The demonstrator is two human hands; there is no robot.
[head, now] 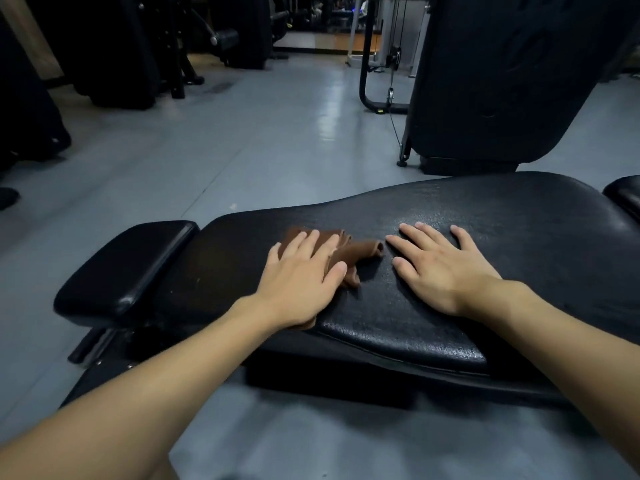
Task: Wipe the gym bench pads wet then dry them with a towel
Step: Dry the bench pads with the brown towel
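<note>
The left hand (304,271) lies flat on the brown cloth (349,252), pressing it onto the long black bench pad (519,237), which runs from 9 to 3 o'clock, while the right hand (440,261) rests open and empty just beside the cloth at 3 o'clock.

There is a single view, from a wide-angle camera worn on the person's head. It looks forward and down along both bare forearms, which enter from the bottom corners. It sits close above the black padded surface (485,271), which fills the lower middle, while the grey floor (242,140) and dark gym machines curve away toward the top edge.
</note>
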